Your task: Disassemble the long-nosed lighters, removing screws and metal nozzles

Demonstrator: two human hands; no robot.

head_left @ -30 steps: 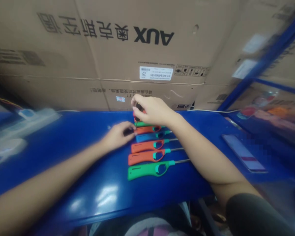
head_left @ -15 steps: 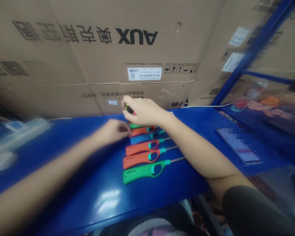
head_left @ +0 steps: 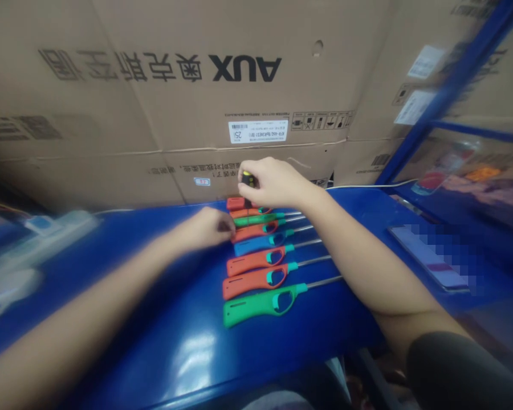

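Observation:
Several gas lighters with long metal rods lie side by side in a column on the blue table (head_left: 196,319). The nearest is a green lighter (head_left: 250,307), then orange ones and a blue lighter (head_left: 256,245). My right hand (head_left: 273,182) is closed around a screwdriver (head_left: 248,179) with a black and yellow handle. Its shaft points down at a green lighter (head_left: 254,220) farther back; the tip's exact contact is unclear. My left hand (head_left: 211,229) is pinched at the butt end of that green lighter, its fingertips partly hidden. A red lighter (head_left: 235,203) lies at the far end.
A large cardboard box (head_left: 162,108) stands upright behind the table. At left is a white power strip (head_left: 64,239) with plugs and wires. A phone (head_left: 427,256) lies at right, near a blue metal frame (head_left: 444,85) and a plastic bottle (head_left: 447,168).
The view has shifted, so the whole scene sits a little further right. My right hand has lifted slightly relative to the lighters, uncovering the far ones and the screwdriver's shaft. My left hand keeps its place.

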